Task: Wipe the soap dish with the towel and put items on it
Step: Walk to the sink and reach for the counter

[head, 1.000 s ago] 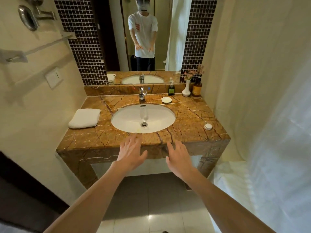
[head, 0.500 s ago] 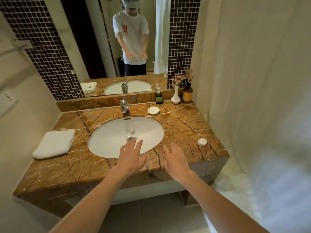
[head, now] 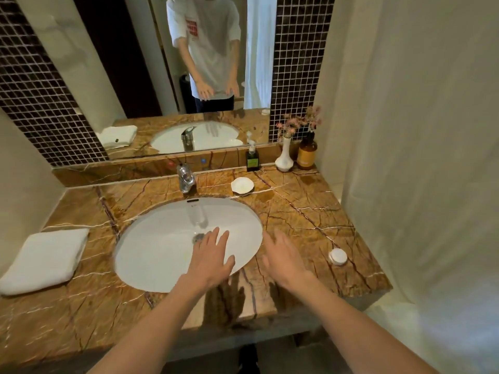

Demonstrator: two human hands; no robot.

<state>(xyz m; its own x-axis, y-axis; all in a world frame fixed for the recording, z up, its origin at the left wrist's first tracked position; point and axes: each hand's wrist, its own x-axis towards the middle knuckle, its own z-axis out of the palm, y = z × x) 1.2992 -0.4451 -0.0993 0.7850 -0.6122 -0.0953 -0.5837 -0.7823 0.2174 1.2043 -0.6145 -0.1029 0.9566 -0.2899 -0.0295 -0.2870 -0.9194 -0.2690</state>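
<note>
A small white soap dish (head: 242, 185) sits on the brown marble counter (head: 305, 211) behind the sink, right of the tap. A folded white towel (head: 46, 260) lies at the counter's left end. A round white soap (head: 337, 256) rests near the right front edge. My left hand (head: 212, 259) hovers palm down over the sink's front rim, fingers apart, holding nothing. My right hand (head: 285, 261) is spread over the counter just right of the basin, also empty.
The oval white sink (head: 162, 252) fills the counter's middle, with a chrome tap (head: 185, 177) behind it. A green pump bottle (head: 252, 158), a white vase with pink flowers (head: 285, 156) and an amber bottle (head: 307, 154) stand at the back right. A white curtain (head: 418, 157) hangs on the right.
I have moved closer to the counter and look down more steeply. Both hands have advanced from the counter's front edge to over the sink rim and the counter beside it.
</note>
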